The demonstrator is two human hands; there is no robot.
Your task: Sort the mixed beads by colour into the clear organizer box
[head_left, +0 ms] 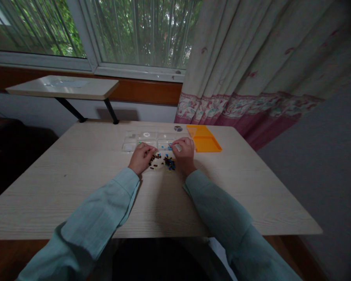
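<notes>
My left hand (pixel 142 158) rests low over the table, its thumb and fingers pinched together beside scattered dark brown pieces (pixel 155 166). My right hand (pixel 184 154) is closed in a pinch at the front edge of a clear compartment tray (pixel 157 143). Anything between either hand's fingertips is too small to make out. A pile of tiny blue, black and yellow pieces (pixel 169 162) lies between the hands, nearer the right one. A few blue pieces (pixel 163 147) show in a front compartment of the tray, partly hidden by the right hand.
An open orange plastic case (pixel 207 144) lies right of the tray. Behind the tray is a round dark sticker or disc (pixel 178 128). A small raised shelf (pixel 76 92) on black legs stands at the table's back left. Curtains (pixel 228 105) hang behind the table (pixel 240 195).
</notes>
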